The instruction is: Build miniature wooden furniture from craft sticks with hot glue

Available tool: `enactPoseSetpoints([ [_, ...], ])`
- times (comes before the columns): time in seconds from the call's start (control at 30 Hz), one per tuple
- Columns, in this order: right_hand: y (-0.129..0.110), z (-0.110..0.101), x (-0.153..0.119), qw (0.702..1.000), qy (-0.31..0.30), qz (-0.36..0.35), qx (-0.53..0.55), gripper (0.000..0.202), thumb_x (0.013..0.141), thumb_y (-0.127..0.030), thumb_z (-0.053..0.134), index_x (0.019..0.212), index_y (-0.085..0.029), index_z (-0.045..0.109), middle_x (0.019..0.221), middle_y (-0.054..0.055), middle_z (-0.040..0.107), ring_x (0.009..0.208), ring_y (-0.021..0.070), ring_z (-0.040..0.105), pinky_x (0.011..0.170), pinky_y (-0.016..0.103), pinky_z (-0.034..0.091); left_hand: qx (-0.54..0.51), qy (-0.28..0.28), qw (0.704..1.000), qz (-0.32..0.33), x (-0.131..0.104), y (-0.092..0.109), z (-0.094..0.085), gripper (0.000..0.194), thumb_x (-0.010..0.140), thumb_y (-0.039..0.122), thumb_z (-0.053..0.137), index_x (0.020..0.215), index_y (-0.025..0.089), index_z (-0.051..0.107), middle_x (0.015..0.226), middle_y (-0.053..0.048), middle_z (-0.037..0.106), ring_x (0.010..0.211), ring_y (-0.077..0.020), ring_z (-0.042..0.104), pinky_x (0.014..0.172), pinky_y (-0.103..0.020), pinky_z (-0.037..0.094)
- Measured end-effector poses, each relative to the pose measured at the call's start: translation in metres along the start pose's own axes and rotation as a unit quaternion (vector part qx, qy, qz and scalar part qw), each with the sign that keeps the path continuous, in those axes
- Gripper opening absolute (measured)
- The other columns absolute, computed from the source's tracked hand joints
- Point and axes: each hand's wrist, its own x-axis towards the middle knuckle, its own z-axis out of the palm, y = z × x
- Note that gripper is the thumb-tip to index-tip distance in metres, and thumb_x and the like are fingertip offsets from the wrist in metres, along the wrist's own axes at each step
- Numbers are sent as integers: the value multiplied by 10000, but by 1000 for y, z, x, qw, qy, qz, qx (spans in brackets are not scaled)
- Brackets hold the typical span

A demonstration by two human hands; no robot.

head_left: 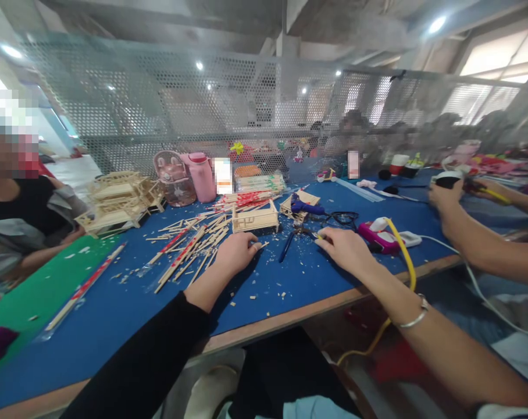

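My left hand [238, 253] rests on the blue tabletop with its fingers curled together around a small wooden stick piece [265, 245]. Just behind it stands a small wooden frame model [256, 219]. My right hand [340, 247] has its fingers closed at the end of a handle of the blue-handled pliers [285, 247]; their jaws point away from me. Beyond the pliers, a dark blue glue gun [306, 206] lies against another small wooden piece [290, 203]. Loose wooden sticks [194, 247] are spread left of my left hand.
Stacked wooden models [120, 201], a pink bottle [202, 177] and a clear bottle [175, 180] stand at the back left. A pink power strip [380, 238] with a yellow cable lies right. People sit at both sides; a perforated screen [246, 105] rises behind.
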Motion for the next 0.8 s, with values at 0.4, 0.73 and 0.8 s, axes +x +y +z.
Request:
enactPoseSetpoints([
  [0.4, -18, 13, 15, 984, -102, 88, -116, 230, 861, -310, 436, 1004, -159, 534, 917, 139, 681, 863, 276, 652, 655, 320, 415, 45, -16, 997, 54, -10, 38, 1, 492, 880, 539, 319, 809, 210, 678, 849, -78, 664, 791, -209, 619, 623, -275, 412],
  [0.73, -33, 6, -4, 995, 29, 86, 38, 235, 831, -197, 418, 1059, -180, 472, 886, 95, 628, 788, 237, 612, 678, 313, 407, -19, -38, 996, 72, -16, 51, 8, 376, 823, 535, 461, 812, 215, 659, 798, -64, 676, 705, -195, 603, 562, -261, 358],
  [0.8, -40, 3, -11, 980, 110, 75, 147, 289, 832, -227, 430, 1118, -186, 426, 878, 73, 599, 788, 212, 595, 703, 307, 425, -56, -36, 994, 87, -14, 50, 8, 367, 868, 478, 414, 779, 204, 642, 760, -56, 664, 665, -175, 583, 564, -257, 353],
])
